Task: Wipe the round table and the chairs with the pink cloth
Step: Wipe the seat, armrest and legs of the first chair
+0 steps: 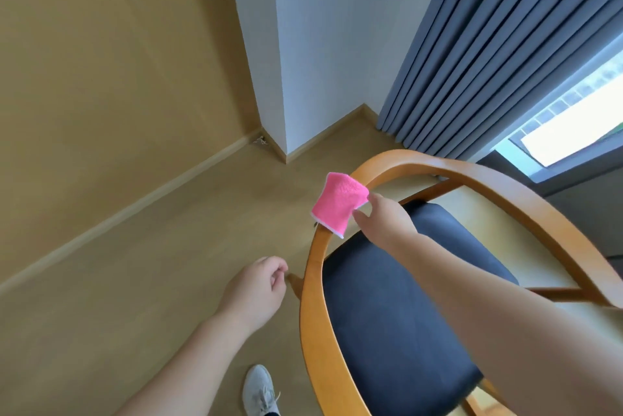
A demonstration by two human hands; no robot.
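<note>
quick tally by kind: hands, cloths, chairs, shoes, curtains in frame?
hands: 2, left and right
pink cloth: 1
chair: 1
shoe: 1
curtain: 1
Total: 6

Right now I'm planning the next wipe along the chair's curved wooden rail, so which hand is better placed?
Right. The right hand already grips the pink cloth draped over the chair rail. The left hand is empty, loosely curled beside the rail.

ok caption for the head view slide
Right hand holds pink cloth over wooden chair rail; left hand free.
</note>
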